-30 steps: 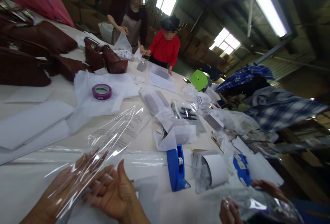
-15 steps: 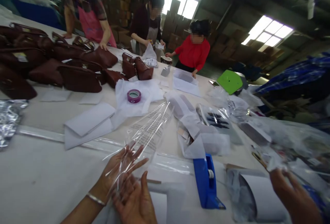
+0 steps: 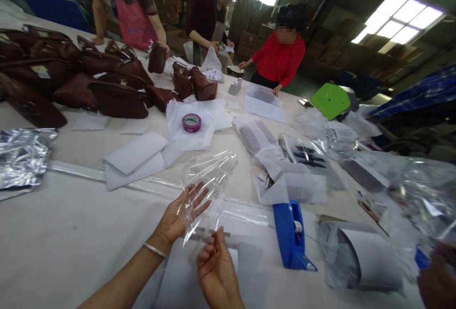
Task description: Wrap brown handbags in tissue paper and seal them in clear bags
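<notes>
A clear plastic bag (image 3: 213,171) with printed lines of text hangs over the table in front of me. My left hand (image 3: 181,211) has its fingers spread against the film; whether it is inside the bag or behind it I cannot tell. At the bag's lower edge, my right hand (image 3: 217,261) is closed, thumb against fingertips, pinching the film. Below the hands lie white sheets (image 3: 178,271). A blue tape dispenser (image 3: 285,238) stands to the right of my right hand.
Brown handbags (image 3: 117,98) crowd the left side, near a silvery foil bag (image 3: 24,157). Purple tape (image 3: 191,123) rests on white wrapping beyond folded paper (image 3: 137,154). Wrapped items (image 3: 292,176) cover the right. Several people work around the table; a co-worker's hand (image 3: 438,276) shows at right.
My right hand has gone from loosely open beside the left wrist to pinching the bag's lower edge, farther right. A co-worker at the far left has lifted a small brown bag.
</notes>
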Demonstrator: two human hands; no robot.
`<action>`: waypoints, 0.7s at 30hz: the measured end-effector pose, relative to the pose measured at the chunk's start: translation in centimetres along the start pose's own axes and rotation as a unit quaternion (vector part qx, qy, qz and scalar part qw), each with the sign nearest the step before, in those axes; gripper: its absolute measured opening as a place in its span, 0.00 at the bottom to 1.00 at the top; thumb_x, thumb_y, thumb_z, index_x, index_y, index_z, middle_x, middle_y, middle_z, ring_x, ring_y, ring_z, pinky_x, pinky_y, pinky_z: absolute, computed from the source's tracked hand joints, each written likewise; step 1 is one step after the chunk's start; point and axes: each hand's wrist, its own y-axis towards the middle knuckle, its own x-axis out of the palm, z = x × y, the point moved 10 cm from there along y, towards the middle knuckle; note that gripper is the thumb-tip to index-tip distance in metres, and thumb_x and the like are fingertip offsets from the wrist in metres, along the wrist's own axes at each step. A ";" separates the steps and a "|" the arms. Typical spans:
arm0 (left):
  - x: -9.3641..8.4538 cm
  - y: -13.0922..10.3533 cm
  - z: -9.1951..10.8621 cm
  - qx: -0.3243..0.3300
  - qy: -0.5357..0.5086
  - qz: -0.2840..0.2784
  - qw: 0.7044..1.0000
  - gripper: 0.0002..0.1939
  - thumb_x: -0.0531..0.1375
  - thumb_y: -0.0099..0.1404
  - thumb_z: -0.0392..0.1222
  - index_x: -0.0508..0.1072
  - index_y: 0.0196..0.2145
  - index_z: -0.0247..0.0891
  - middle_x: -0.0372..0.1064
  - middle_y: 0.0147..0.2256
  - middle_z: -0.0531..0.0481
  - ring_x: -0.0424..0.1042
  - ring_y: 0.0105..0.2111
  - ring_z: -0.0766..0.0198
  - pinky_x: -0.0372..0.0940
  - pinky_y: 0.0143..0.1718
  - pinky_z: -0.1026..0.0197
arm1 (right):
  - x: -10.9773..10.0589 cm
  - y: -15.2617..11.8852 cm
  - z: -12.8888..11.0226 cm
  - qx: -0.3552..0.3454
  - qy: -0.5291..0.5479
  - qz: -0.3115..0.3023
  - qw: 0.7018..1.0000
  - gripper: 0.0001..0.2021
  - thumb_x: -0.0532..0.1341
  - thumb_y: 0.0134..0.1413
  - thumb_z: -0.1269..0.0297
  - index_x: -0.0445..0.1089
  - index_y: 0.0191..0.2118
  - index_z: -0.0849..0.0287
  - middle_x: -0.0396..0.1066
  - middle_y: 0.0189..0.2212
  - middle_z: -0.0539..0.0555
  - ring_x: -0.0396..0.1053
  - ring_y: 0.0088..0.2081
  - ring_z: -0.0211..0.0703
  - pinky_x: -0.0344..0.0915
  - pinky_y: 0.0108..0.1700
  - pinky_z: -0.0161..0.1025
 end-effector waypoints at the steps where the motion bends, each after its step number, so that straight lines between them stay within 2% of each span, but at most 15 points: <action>1: 0.4 0.0 0.2 0.002 -0.005 -0.006 1.000 0.15 0.50 0.74 0.34 0.77 0.38 0.37 0.73 0.53 0.46 0.68 0.58 0.51 0.56 0.64 0.38 | -0.8 -0.4 1.4 0.011 -0.027 0.001 1.000 0.20 0.78 0.32 0.53 0.71 0.28 0.58 0.67 0.17 0.42 0.61 0.16 0.27 0.56 0.19 0.26; 3: 1.4 0.0 0.6 0.009 -0.009 -0.011 1.000 0.16 0.49 0.74 0.34 0.77 0.38 0.38 0.72 0.54 0.48 0.66 0.59 0.51 0.54 0.65 0.39 | -2.0 -1.4 4.3 0.067 -0.134 -0.019 0.989 0.27 0.74 0.30 0.39 0.70 0.23 0.59 0.63 0.13 0.44 0.57 0.13 0.29 0.50 0.15 0.28; 4: 1.9 0.0 0.9 0.015 -0.009 -0.014 1.000 0.16 0.49 0.74 0.34 0.77 0.38 0.38 0.71 0.55 0.49 0.65 0.60 0.52 0.54 0.65 0.39 | -2.3 -2.0 5.6 0.096 -0.196 -0.039 0.975 0.30 0.71 0.29 0.33 0.70 0.22 0.59 0.64 0.13 0.47 0.59 0.13 0.32 0.51 0.15 0.29; 6: 2.7 -0.2 1.1 0.020 -0.006 -0.021 1.000 0.17 0.49 0.75 0.35 0.77 0.38 0.38 0.71 0.55 0.49 0.64 0.61 0.53 0.53 0.66 0.39 | -2.1 -2.8 6.8 0.112 -0.276 -0.078 0.951 0.37 0.66 0.27 0.25 0.74 0.26 0.62 0.72 0.19 0.54 0.66 0.17 0.38 0.57 0.16 0.32; 7: 3.1 -0.2 1.1 0.018 -0.002 -0.023 1.000 0.16 0.49 0.75 0.35 0.77 0.38 0.38 0.71 0.55 0.49 0.64 0.61 0.53 0.53 0.66 0.39 | -1.4 -2.9 6.5 0.093 -0.281 -0.091 0.951 0.39 0.65 0.27 0.25 0.76 0.30 0.62 0.76 0.25 0.58 0.71 0.22 0.42 0.62 0.19 0.34; 9: 3.1 -0.5 0.8 0.009 0.011 -0.017 1.000 0.14 0.51 0.74 0.36 0.77 0.39 0.38 0.72 0.54 0.47 0.66 0.60 0.53 0.55 0.65 0.40 | 0.5 -2.8 4.4 0.021 -0.239 -0.101 0.966 0.39 0.67 0.30 0.28 0.78 0.40 0.58 0.78 0.42 0.60 0.77 0.36 0.47 0.70 0.30 0.38; 10: 2.9 -0.6 0.6 0.004 0.022 -0.010 1.000 0.13 0.52 0.74 0.36 0.77 0.39 0.38 0.72 0.53 0.46 0.67 0.59 0.52 0.56 0.64 0.40 | 1.7 -2.7 3.1 -0.011 -0.211 -0.111 0.971 0.37 0.68 0.32 0.30 0.77 0.43 0.56 0.76 0.48 0.59 0.76 0.44 0.48 0.72 0.38 0.41; 12: 2.0 -0.9 0.4 0.002 0.046 0.008 0.999 0.09 0.55 0.72 0.36 0.76 0.40 0.38 0.72 0.53 0.45 0.70 0.56 0.52 0.60 0.62 0.41 | 3.8 -2.6 0.2 -0.065 -0.162 -0.136 0.975 0.32 0.70 0.38 0.36 0.77 0.46 0.52 0.70 0.57 0.56 0.69 0.56 0.50 0.69 0.53 0.46; 13: 1.5 -1.0 0.3 0.005 0.056 0.017 0.998 0.08 0.56 0.71 0.35 0.75 0.40 0.38 0.72 0.53 0.45 0.71 0.54 0.52 0.61 0.61 0.41 | 4.5 -2.5 -1.3 -0.090 -0.145 -0.142 0.975 0.28 0.70 0.40 0.40 0.76 0.46 0.50 0.70 0.58 0.55 0.67 0.59 0.50 0.66 0.56 0.48; 15: 0.2 -1.2 0.3 0.016 0.076 0.033 0.996 0.06 0.58 0.70 0.33 0.75 0.40 0.37 0.73 0.51 0.44 0.74 0.51 0.53 0.64 0.59 0.43 | 5.1 -2.2 -4.1 -0.141 -0.131 -0.134 0.972 0.21 0.71 0.45 0.47 0.77 0.45 0.49 0.73 0.55 0.54 0.68 0.58 0.48 0.65 0.59 0.50; 17: -0.8 -1.4 0.1 0.017 0.108 0.036 0.993 0.05 0.60 0.68 0.33 0.74 0.41 0.37 0.73 0.49 0.42 0.75 0.49 0.53 0.67 0.55 0.46 | 4.8 -1.9 -6.7 -0.190 -0.138 -0.105 0.967 0.16 0.72 0.46 0.52 0.78 0.42 0.52 0.77 0.48 0.54 0.72 0.53 0.47 0.66 0.57 0.50; 19: -2.0 -1.5 -0.4 0.003 0.174 0.048 0.984 0.07 0.62 0.66 0.34 0.73 0.43 0.36 0.73 0.48 0.39 0.76 0.46 0.52 0.71 0.49 0.49 | 4.4 -1.9 -9.0 -0.238 -0.155 -0.071 0.956 0.16 0.74 0.42 0.54 0.78 0.38 0.55 0.79 0.41 0.55 0.75 0.46 0.46 0.68 0.54 0.49; 21: -3.2 -1.9 0.0 0.014 0.257 0.090 0.962 0.12 0.65 0.63 0.36 0.72 0.44 0.35 0.72 0.47 0.37 0.77 0.43 0.52 0.72 0.44 0.53 | 4.1 -2.3 -11.5 -0.293 -0.179 -0.039 0.939 0.18 0.75 0.38 0.55 0.77 0.34 0.59 0.78 0.34 0.54 0.76 0.39 0.45 0.71 0.50 0.48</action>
